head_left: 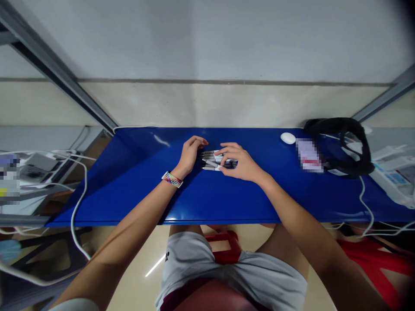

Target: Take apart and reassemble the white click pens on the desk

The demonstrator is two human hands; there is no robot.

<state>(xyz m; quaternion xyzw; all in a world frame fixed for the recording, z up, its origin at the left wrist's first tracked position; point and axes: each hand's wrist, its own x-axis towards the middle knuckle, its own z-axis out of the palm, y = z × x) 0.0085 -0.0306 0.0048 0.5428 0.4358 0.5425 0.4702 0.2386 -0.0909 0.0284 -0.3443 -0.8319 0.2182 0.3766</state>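
Several white-and-grey pens with dark tips [207,168] lie side by side on the blue table [139,185], between my two hands. Over their right part reaches my right hand [241,163], its thumb and index finger at the end of one slanted pen [212,163] that crosses the row. The other fingers of that hand stretch over the upper pens and partly hide them. Just left of the pens rests my left hand [191,154], loosely curved with nothing visible in it. A colourful wristband [172,179] circles the left wrist.
To the right are a white mouse-like object [288,138], a blurred-out packet or phone [309,155] and a black headset-like strap [363,151]. White cables [86,185] hang at the left edge. Grey metal posts [94,103] flank the table, with a wall behind.
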